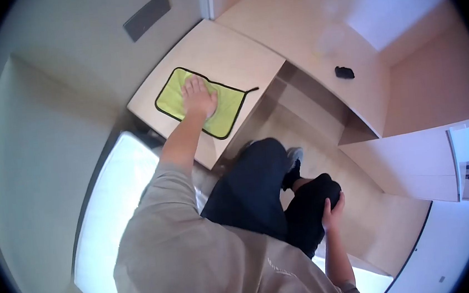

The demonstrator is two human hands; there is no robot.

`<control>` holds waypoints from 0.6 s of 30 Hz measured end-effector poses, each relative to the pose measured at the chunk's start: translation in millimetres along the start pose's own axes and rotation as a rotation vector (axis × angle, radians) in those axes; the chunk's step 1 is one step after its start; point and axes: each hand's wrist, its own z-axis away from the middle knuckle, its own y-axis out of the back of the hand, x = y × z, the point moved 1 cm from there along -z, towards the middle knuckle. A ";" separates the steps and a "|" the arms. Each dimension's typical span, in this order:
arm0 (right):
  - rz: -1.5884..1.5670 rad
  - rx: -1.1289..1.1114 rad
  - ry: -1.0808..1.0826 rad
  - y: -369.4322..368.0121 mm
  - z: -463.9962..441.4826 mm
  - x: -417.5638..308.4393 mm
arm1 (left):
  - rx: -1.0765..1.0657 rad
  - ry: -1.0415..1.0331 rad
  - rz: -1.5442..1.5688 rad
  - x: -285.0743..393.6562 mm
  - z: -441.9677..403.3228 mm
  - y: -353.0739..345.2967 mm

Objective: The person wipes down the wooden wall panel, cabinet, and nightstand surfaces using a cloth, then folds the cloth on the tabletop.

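Observation:
My left hand (199,98) lies flat, palm down, on a green cloth (228,103) with black edging and a small black loop at one corner. The cloth is spread on a pale wooden surface (220,50), with a fold or crease near the hand. My right hand (335,211) rests against my bent knee in dark trousers (312,195). Its thumb stands apart from the fingers, and part of the hand is hidden by the knee.
A small black object (344,72) sits on the wooden desktop (315,50) to the right. Between the two surfaces is an open shelf compartment (320,102). A grey wall plate (146,16) is at upper left. A bright white surface (118,207) lies beside my left arm.

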 end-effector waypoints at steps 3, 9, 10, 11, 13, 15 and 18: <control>0.004 -0.015 -0.010 6.6 3.9 6.8 | -0.060 -0.003 -0.052 1.5 80.3 2.8; 0.225 0.019 -0.032 -3.0 -15.0 -10.9 | -0.028 -0.118 0.011 -51.4 130.9 -2.4; 0.225 0.024 0.003 -7.1 -19.9 -3.6 | -0.016 -0.039 -0.017 -70.2 108.2 3.3; 0.227 0.018 0.005 -8.6 -20.4 -8.0 | -0.005 0.033 -0.044 -88.7 85.2 6.2; 0.231 0.026 -0.058 -3.8 -19.4 -19.6 | 0.005 0.119 -0.032 -124.7 46.2 6.0; 0.247 0.038 -0.064 -2.2 -18.8 -17.5 | 0.021 0.085 -0.052 -147.4 19.1 9.4; 0.195 0.083 -0.074 -3.2 -20.2 -19.4 | 0.064 -0.096 -0.024 -178.8 -3.2 11.8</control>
